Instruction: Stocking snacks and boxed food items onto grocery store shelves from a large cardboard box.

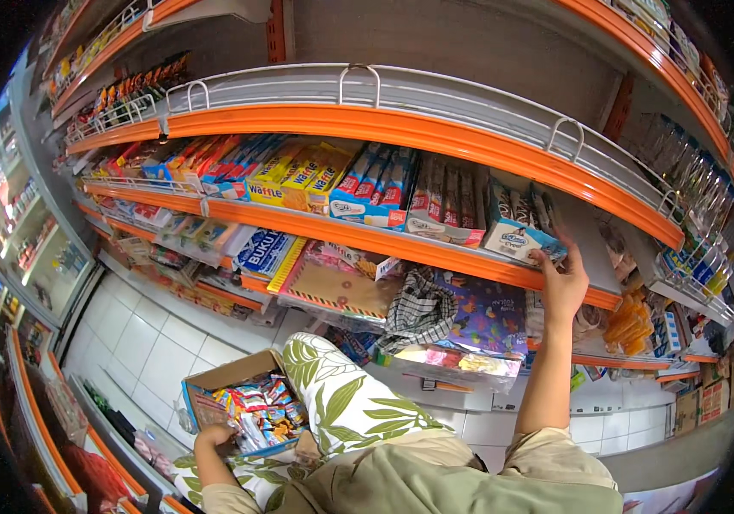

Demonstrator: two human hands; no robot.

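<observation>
My right hand (565,276) reaches up to the shelf and has its thumb and fingers on the right front corner of a blue and white display box (518,241) of wrapped snack bars. To the left of that box stand a box of brown-wrapped bars (445,221), a box of blue-wrapped bars (370,205) and yellow waffle packs (299,180). Low at the left, my left hand (216,437) is at the near left edge of an open cardboard box (226,376) with small wrapped snacks (270,408), beside my leg. Its fingertips are partly hidden.
An orange-edged shelf (418,128) with a white wire rail runs above the display boxes. Below lie a checked cloth (419,311), a purple printed pack (482,311) and a blue book pack (266,252). Glass-door coolers (26,218) stand at the left, beyond the white floor tiles (142,334).
</observation>
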